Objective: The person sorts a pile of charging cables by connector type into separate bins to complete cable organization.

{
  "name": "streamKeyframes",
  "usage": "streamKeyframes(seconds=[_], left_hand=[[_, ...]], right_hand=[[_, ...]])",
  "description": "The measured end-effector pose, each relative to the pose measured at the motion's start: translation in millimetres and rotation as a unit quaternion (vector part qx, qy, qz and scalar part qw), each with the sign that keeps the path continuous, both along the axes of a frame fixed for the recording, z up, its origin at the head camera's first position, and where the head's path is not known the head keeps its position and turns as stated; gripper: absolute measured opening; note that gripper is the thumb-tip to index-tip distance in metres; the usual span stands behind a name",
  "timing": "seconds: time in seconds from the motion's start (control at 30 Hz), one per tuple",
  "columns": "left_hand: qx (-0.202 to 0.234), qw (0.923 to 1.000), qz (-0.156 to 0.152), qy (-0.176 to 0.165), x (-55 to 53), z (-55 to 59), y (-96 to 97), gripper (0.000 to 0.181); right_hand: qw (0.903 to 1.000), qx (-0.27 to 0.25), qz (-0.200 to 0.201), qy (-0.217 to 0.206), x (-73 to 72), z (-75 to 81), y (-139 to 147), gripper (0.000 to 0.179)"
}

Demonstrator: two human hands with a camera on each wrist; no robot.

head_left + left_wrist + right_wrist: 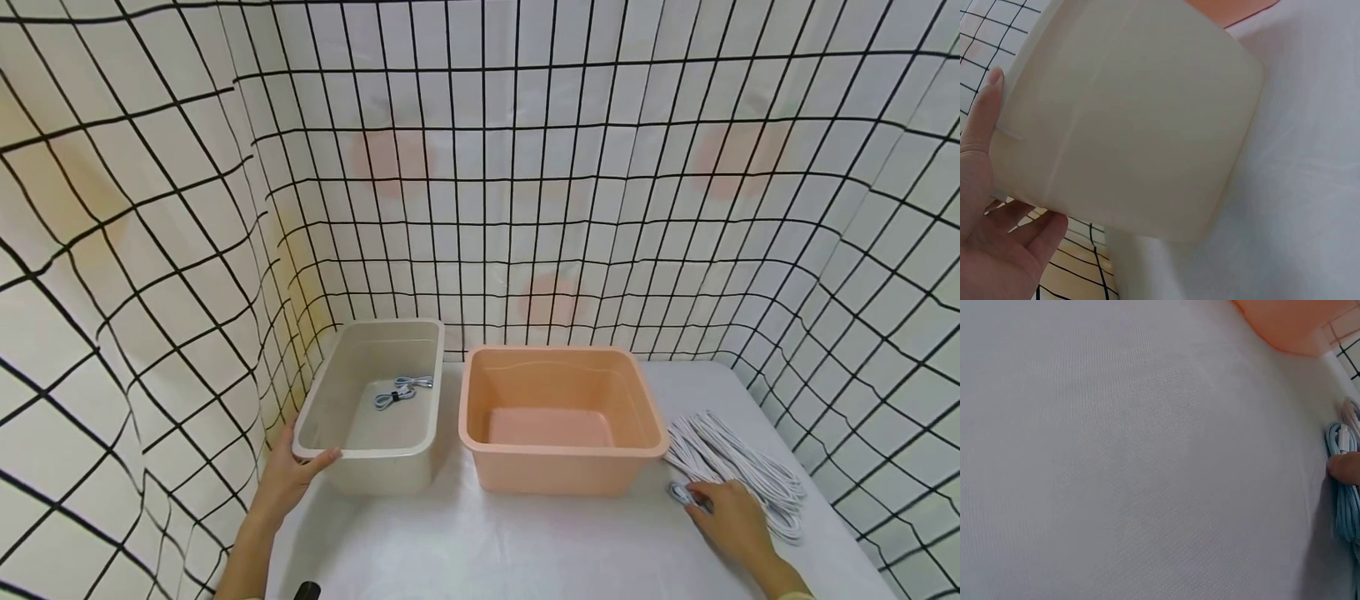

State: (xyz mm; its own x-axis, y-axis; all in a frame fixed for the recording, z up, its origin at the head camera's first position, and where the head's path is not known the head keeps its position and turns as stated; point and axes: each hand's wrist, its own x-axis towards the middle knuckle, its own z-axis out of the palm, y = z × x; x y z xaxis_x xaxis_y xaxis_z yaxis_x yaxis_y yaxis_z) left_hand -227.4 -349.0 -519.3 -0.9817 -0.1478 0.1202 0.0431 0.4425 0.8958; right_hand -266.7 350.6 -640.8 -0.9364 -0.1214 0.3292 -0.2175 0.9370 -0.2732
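Note:
My left hand (pixel 287 477) grips the near-left corner of a beige plastic bin (pixel 367 473), the thumb over its rim and the fingers against its outer side. Two small coiled cables lie inside on its floor, the nearer one (pixel 393 397) wrapped with a black tie. At the right, my right hand (pixel 729 518) pinches a light blue coiled cable (pixel 680 493) between thumb and fingers. In the right wrist view the thumb presses this coiled cable (pixel 1345 515), which has a white end piece. White cords (pixel 731 457) lie in a long pile just beyond that hand.
A peach plastic bin (pixel 551 473) stands between the beige bin and the white cords, with nothing visible inside. Black netting (pixel 513 223) over pale sheeting encloses the back and sides. A white cloth (pixel 517 550) covers the table. A small black object (pixel 307 591) shows at the bottom edge.

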Motion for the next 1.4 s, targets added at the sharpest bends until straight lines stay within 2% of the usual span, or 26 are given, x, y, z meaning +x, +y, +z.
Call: streamKeyframes(seconds=[0.07, 0.4, 0.73, 0.97, 1.07, 1.2, 1.4], left_hand=[[0.0, 1.0, -0.001, 0.002, 0.4, 0.7, 0.1, 0.103], [0.005, 0.9999, -0.005, 0.009, 1.1, 0.6, 0.6, 0.101], [0.011, 0.9999, -0.001, 0.003, 0.7, 1.2, 1.6, 0.102], [0.008, 1.0, 0.002, -0.004, 1.4, 1.0, 0.6, 0.104], [0.008, 1.0, 0.002, -0.003, 1.3, 1.1, 0.2, 0.104], [0.009, 1.0, 0.002, 0.0, 0.6, 1.2, 0.5, 0.102], [0.007, 1.0, 0.001, 0.001, 1.0, 1.7, 0.9, 0.102]], right_hand=[[0.9997, -0.014, 0.008, 0.021, 0.7, -1.1, 0, 0.031], [0.991, -0.111, 0.06, 0.045, -1.2, 13.2, 10, 0.03], [0.9887, -0.147, 0.026, -0.013, 2.5, 41.3, 9, 0.028], [0.9881, -0.152, 0.023, -0.006, 1.3, 46.7, 9, 0.028], [0.9875, -0.155, 0.024, -0.015, -0.8, 50.6, 11, 0.029], [0.9879, -0.15, 0.015, -0.036, -2.0, 60.9, 13, 0.032], [0.9866, -0.157, 0.001, -0.044, -3.6, 79.5, 12, 0.036]])
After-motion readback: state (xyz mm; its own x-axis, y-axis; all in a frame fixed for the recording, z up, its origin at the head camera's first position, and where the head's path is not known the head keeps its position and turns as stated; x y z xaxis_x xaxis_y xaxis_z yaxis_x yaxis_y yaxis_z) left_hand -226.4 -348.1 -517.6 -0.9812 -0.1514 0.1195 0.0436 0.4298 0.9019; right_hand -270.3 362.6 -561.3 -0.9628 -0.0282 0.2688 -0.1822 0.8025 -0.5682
